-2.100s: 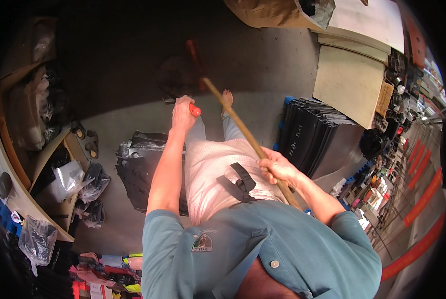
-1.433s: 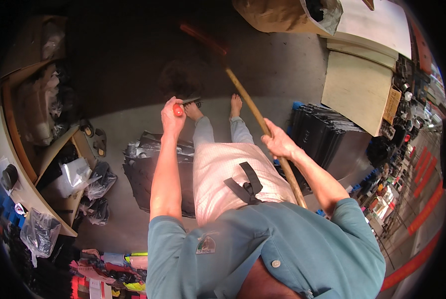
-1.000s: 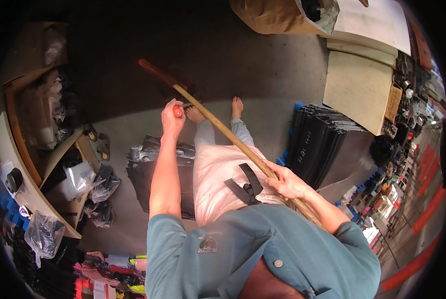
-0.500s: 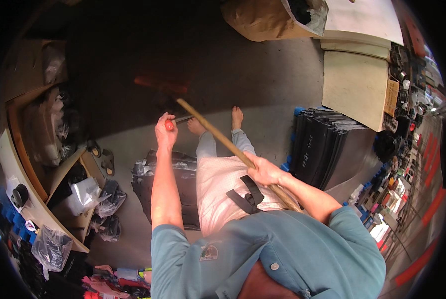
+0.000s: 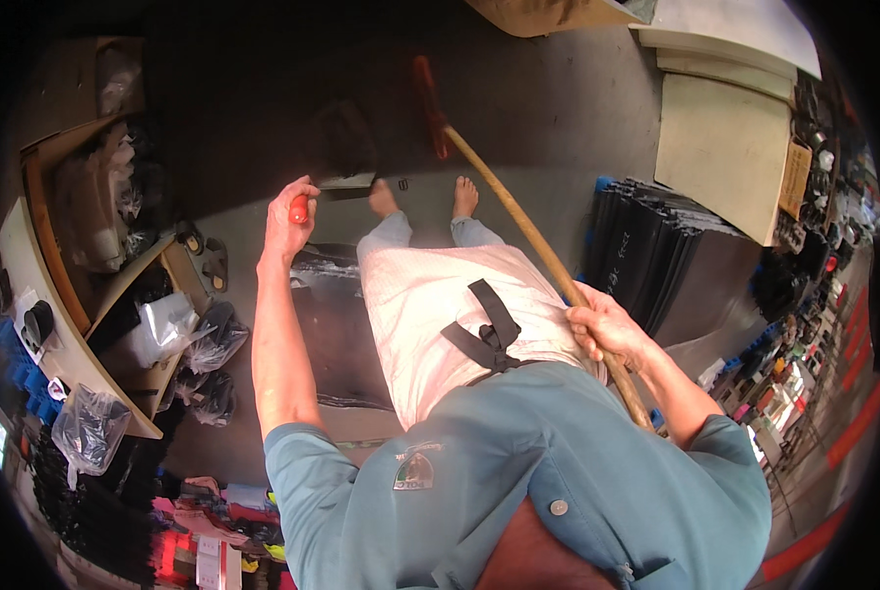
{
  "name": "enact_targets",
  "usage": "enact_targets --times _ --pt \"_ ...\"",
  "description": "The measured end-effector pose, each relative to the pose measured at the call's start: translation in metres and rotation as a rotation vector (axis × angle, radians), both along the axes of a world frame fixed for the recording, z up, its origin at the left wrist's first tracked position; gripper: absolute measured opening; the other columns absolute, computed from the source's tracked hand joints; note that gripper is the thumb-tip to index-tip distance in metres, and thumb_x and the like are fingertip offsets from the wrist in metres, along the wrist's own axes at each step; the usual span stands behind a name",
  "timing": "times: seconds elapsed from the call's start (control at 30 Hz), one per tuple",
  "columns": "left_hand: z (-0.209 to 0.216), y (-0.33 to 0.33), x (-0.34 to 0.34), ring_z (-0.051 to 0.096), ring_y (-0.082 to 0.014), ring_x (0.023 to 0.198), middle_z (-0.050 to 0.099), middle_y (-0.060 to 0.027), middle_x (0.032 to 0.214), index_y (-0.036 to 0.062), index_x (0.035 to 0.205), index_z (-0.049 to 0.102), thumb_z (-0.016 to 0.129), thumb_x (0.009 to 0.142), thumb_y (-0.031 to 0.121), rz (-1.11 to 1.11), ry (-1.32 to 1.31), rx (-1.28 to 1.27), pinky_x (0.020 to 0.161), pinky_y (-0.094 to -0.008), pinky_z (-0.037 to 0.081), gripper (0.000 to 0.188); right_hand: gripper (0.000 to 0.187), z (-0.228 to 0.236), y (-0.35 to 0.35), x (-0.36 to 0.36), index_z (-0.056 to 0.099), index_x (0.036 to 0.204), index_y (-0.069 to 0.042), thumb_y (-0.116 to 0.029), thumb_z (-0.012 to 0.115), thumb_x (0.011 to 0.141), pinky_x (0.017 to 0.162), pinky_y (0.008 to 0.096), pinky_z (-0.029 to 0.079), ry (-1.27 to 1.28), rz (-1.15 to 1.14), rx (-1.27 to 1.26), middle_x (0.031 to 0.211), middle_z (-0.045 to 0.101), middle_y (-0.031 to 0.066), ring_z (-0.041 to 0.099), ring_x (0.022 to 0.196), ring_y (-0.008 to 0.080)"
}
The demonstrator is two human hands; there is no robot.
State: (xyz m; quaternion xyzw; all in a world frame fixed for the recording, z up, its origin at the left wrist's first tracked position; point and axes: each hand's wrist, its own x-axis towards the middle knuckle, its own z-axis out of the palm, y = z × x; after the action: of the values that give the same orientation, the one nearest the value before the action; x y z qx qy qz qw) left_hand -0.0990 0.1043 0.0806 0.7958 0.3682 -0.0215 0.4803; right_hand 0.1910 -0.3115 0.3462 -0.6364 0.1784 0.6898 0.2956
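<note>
My right hand [image 5: 607, 324] is closed round the long wooden handle [image 5: 528, 231] of a broom. Its narrow red head [image 5: 427, 103] is out over the dark floor ahead of my feet. At the left, my left hand [image 5: 290, 211] grips an upright red handle [image 5: 299, 207]. Ahead of that hand, in shadow, is a dark squarish thing with a pale edge [image 5: 346, 182], perhaps a dustpan; whether the red handle joins it, I cannot tell. A pale pink apron [image 5: 450, 295] with a black tie covers my lap.
Dark sheets [image 5: 336, 315] lie beside my left leg. Stacked black sheets [image 5: 656, 256] stand at right, near a cream cabinet [image 5: 720, 147]. On the left are a wooden shelf unit [image 5: 86, 324] with plastic bags and a pair of sandals [image 5: 204, 258]. A brown paper sack [image 5: 548, 12] is at the top.
The broom has swung rightward and away, its red head moving from left of my feet to ahead of them. My right hand has moved right; my left hand moved left and farther out.
</note>
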Motion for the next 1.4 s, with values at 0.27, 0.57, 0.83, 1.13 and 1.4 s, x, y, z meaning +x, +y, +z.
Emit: enact_targets --times 0.27,0.57,0.83,1.13,1.4 --pt "-0.031 0.019 0.017 0.069 -0.0410 0.123 0.072 -0.0234 0.129 0.0041 0.104 0.074 0.072 0.078 -0.005 -0.317 0.008 0.015 0.105 -0.0436 0.056 0.027 0.040 -0.020 0.015 -0.074 0.048 0.144 -0.008 -0.006 0.055 0.105 0.037 0.0209 0.037 0.065 -0.463 -0.255 0.070 0.049 -0.0034 0.045 0.048 0.0056" --pt "-0.061 0.006 0.017 0.069 -0.0383 0.105 0.073 -0.0143 0.102 0.0048 0.092 0.073 0.080 0.073 0.002 -0.420 0.023 -0.033 0.101 -0.0469 0.056 0.020 0.041 -0.048 0.119 -0.138 0.046 0.145 -0.010 -0.006 0.055 0.105 0.037 0.0202 0.038 0.104 -0.388 -0.214 0.073 0.051 -0.0023 0.045 0.048 0.0049" --pt "-0.056 -0.010 0.011 0.067 -0.0386 0.111 0.071 -0.0135 0.107 0.0046 0.094 0.072 0.082 0.073 0.003 -0.453 0.046 -0.013 0.107 -0.0469 0.053 0.024 0.056 -0.029 0.147 -0.166 0.045 0.157 -0.009 -0.006 0.058 0.103 0.040 0.0192 0.037 0.257 -0.472 -0.071 0.077 0.050 -0.0041 0.045 0.052 0.0035" --pt "-0.076 0.037 -0.012 0.066 -0.0391 0.127 0.069 -0.0209 0.137 0.0056 0.105 0.074 0.081 0.074 -0.001 -0.349 -0.015 -0.015 0.108 -0.0446 0.055 0.033 0.071 -0.005 0.121 -0.138 0.030 0.169 -0.009 -0.002 0.054 0.103 0.036 0.0246 0.041 -0.050 -0.120 -0.012 0.064 0.046 -0.0035 0.047 0.042 0.0071" --pt "-0.083 0.026 0.001 0.066 -0.0401 0.130 0.069 -0.0245 0.136 0.0056 0.104 0.074 0.077 0.076 -0.004 -0.326 0.002 -0.025 0.111 -0.0442 0.053 0.030 0.071 -0.058 0.109 -0.147 0.034 0.168 -0.012 -0.008 0.058 0.101 0.041 0.0269 0.044 0.002 -0.026 -0.034 0.073 0.056 0.0015 0.047 0.046 0.0088"
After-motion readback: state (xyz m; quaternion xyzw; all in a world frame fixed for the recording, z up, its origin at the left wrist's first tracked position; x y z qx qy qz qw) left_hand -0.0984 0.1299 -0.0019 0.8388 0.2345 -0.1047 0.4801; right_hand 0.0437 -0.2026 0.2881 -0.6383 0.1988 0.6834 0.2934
